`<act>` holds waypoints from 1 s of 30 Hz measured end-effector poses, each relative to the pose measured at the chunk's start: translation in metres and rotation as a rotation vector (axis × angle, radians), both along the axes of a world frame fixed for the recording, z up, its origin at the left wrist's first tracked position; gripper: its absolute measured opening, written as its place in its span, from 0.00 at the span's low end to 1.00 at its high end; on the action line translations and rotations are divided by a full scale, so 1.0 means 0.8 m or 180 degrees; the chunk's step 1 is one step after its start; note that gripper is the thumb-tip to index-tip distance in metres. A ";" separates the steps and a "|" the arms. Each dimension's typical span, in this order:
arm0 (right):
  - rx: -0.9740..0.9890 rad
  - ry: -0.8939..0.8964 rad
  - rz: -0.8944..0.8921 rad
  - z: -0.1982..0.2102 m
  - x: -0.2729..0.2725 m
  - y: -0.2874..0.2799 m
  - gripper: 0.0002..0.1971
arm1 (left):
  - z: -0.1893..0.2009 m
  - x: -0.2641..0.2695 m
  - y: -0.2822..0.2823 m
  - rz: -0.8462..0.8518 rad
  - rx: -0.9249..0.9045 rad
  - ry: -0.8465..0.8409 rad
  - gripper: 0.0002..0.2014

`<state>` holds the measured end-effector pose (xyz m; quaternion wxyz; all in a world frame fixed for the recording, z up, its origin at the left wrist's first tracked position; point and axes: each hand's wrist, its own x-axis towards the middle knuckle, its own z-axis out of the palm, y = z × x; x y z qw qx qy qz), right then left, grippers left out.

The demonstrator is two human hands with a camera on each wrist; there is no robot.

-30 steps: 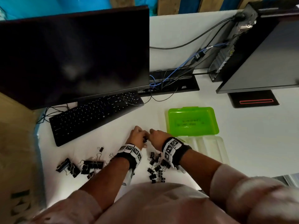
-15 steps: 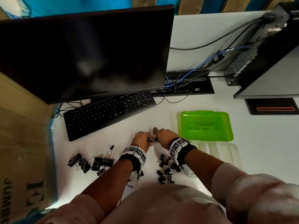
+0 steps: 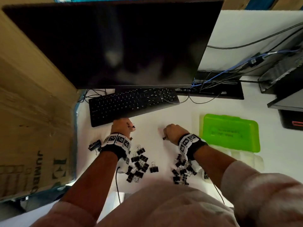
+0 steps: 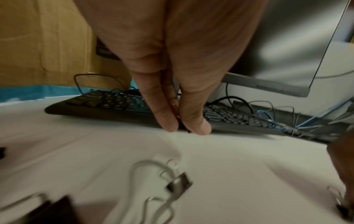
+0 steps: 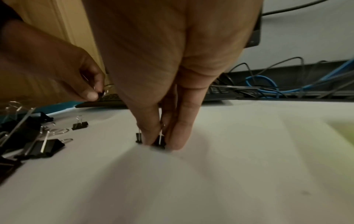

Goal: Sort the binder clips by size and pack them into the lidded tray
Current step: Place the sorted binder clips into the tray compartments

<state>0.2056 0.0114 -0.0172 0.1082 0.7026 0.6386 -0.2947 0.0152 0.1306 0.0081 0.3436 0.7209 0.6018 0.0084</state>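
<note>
My left hand (image 3: pixel 131 127) hovers in front of the keyboard and pinches a small black binder clip (image 4: pixel 181 125) between thumb and finger. My right hand (image 3: pixel 164 136) pinches another small black clip (image 5: pixel 160 141) that touches the white table. A second small clip (image 5: pixel 138 137) stands just left of its thumb. Below the hands lie a pile of medium clips (image 3: pixel 139 164) and a pile of small clips (image 3: pixel 181 169). Larger clips (image 3: pixel 94 145) lie left of my left wrist. The tray's green lid (image 3: pixel 229 131) is swung open at the right, with the clear tray (image 3: pixel 246 158) in front of it.
A black keyboard (image 3: pixel 131 104) and a dark monitor (image 3: pixel 114 43) stand behind the hands. A cardboard box (image 3: pixel 32 112) walls off the left side. Cables (image 3: pixel 213 79) and black equipment (image 3: pixel 287 82) crowd the back right. Bare white table lies between the hands.
The hands were joined over one spot and have drawn apart, left hand to the left and right hand to the right. Each now holds a small clip. The head view has shifted.
</note>
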 end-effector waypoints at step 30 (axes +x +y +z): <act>0.0685 0.1084 -0.1640 0.074 0.085 -0.065 0.05 | 0.015 0.120 -0.088 -0.1116 -0.0548 -0.0490 0.02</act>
